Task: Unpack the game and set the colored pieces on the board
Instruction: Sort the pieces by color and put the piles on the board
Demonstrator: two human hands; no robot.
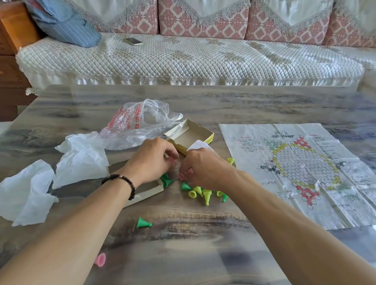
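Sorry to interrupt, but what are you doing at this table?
A person is unpacking a board game. Both hands, left and right, pinch pink pieces beside the open box. Green and yellow pieces lie loose on the table. The paper board, spread to the right, holds none yet.

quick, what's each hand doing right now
Left hand: fingers curled, pinching a pink piece.
Right hand: fingers curled, pinching another pink piece.

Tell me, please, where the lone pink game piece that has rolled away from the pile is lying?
In the head view, the pink piece lies on the table at lower left, just beside the left forearm, nearer the camera than the lone green piece.
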